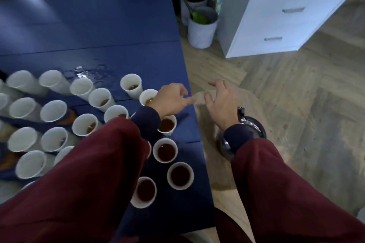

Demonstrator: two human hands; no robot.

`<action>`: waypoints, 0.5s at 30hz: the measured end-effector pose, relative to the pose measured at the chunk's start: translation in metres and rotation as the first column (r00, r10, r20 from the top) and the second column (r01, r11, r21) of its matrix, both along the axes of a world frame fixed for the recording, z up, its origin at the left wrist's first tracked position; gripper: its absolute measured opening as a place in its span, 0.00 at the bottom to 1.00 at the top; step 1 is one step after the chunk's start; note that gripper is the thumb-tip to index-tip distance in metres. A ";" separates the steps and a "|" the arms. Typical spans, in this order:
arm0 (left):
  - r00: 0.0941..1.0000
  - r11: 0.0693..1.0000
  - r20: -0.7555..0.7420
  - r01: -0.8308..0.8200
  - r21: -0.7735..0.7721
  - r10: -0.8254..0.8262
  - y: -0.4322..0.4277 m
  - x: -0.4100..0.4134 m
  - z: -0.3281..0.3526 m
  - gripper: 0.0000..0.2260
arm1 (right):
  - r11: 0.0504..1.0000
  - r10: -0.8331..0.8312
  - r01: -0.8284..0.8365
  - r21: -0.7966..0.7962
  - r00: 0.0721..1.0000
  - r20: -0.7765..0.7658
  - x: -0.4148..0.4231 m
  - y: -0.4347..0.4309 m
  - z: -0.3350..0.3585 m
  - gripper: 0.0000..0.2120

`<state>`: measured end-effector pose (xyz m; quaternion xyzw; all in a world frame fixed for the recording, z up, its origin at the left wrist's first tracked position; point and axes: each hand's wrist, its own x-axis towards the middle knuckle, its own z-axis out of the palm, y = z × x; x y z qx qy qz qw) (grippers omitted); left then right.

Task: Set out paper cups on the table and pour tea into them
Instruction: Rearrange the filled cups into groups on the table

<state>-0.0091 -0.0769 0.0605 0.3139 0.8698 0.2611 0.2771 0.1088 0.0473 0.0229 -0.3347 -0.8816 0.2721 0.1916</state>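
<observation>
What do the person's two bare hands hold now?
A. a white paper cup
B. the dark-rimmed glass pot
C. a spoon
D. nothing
D: the left hand and the right hand hover empty, fingers loosely curled, near the right edge of the dark blue table; the dark-rimmed glass pot lies partly hidden under the right forearm, gripped by neither.

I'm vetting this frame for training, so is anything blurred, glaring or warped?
Head view: motion blur smears the paper cups at the left edge; glare glints off the spilled liquid on the blue table; wide-angle distortion tilts the white drawer cabinet.
</observation>
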 end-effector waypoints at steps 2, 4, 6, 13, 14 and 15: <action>0.999 0.999 -0.024 -0.044 0.022 0.045 -0.025 -0.026 0.010 0.15 | 0.997 0.074 -0.074 -0.017 0.997 0.007 -0.022 -0.018 0.014 0.16; 0.996 0.996 -0.041 -0.084 0.031 0.085 -0.054 -0.053 0.018 0.15 | 0.990 0.132 -0.133 -0.056 0.991 -0.017 -0.042 -0.038 0.026 0.11; 0.990 0.994 -0.083 -0.110 0.023 0.111 -0.079 -0.079 0.021 0.15 | 0.979 0.172 -0.175 -0.109 0.984 -0.038 -0.061 -0.059 0.037 0.08; 0.982 0.999 -0.186 -0.049 -0.018 0.045 -0.126 -0.141 -0.016 0.27 | 0.954 0.183 -0.183 -0.237 0.983 -0.020 -0.104 -0.115 0.043 0.06; 0.981 0.999 -0.194 -0.023 -0.038 0.015 -0.127 -0.146 -0.022 0.30 | 0.953 0.181 -0.180 -0.242 0.983 -0.017 -0.105 -0.121 0.043 0.06; 0.980 0.999 -0.199 -0.002 -0.053 -0.008 -0.126 -0.150 -0.028 0.33 | 0.954 0.183 -0.180 -0.242 0.983 -0.010 -0.106 -0.126 0.041 0.06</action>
